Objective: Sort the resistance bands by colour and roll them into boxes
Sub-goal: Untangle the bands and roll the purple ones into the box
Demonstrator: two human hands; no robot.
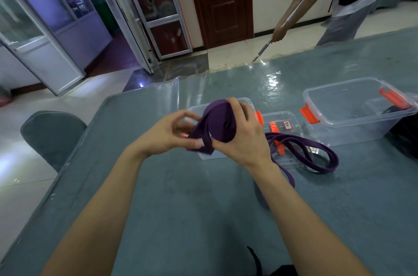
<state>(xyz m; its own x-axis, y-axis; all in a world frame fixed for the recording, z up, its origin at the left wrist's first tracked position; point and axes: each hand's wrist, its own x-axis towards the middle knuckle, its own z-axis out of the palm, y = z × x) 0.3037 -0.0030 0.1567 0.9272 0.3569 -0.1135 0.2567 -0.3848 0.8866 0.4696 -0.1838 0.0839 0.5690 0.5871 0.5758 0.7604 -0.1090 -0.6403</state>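
Right hand (245, 140) grips the purple coil (218, 123), left hand (166, 134) pinches a strand (199, 132) at its 9 o'clock; the loose tail (312, 143) trails toward 4 o'clock, right-hand side.

Purple band (217, 126), clear boxes (352, 115) with orange latches (309, 114).

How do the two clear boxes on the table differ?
The right box is clearly larger than the left box. The right box stands in full view. The left box is partly hidden behind the right hand and the purple band it grips. Both are clear plastic, lidless, with orange clips.
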